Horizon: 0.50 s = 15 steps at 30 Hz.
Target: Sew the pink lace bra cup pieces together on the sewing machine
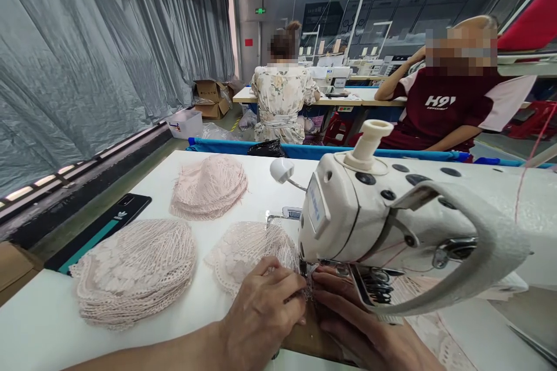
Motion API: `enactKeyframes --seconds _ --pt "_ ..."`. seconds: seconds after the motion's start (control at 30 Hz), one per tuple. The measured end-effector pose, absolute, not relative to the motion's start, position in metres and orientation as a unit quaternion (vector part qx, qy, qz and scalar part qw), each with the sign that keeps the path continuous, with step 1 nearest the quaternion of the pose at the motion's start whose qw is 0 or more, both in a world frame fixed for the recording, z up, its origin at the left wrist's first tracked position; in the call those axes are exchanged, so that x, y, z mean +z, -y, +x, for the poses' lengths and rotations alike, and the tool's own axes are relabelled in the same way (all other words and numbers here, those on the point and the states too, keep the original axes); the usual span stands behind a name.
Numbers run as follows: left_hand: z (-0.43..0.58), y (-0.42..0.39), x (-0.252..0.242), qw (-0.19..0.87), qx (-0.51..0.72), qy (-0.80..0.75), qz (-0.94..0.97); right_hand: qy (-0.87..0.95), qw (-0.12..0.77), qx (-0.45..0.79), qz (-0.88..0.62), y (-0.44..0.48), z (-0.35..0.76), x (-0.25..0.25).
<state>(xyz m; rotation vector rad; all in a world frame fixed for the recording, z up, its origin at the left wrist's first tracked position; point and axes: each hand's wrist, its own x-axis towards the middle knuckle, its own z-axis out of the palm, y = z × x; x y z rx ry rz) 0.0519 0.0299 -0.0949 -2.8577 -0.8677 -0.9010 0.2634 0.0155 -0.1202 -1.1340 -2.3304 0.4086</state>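
Note:
My left hand [265, 313] rests on a pale pink lace piece [250, 249] lying on the white table [39, 324], its fingers curled and pinching the lace just left of the needle. My right hand [361, 327] lies beside it under the head of the white sewing machine [369, 214], fingers pressed together on the same lace at the presser foot. The needle area is partly hidden by the machine head.
Two stacks of pink lace pieces lie on the table, one at front left [134, 269], one further back [209, 185]. A dark phone-like slab [102, 229] lies at the left edge. Two other people sit at benches behind, one in floral clothing [281, 104], one in maroon [448, 110].

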Motion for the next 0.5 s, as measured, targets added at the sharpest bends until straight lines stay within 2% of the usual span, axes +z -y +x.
enactKeyframes --seconds 0.23,0.5 --pt "0.055 -0.029 -0.097 0.015 -0.296 0.297 -0.908 0.847 0.288 0.129 -0.427 -0.017 0.26 -0.121" --pt "0.057 -0.027 -0.099 0.016 -0.304 0.302 -0.903 0.878 0.245 0.069 -0.405 -0.014 0.265 -0.135"
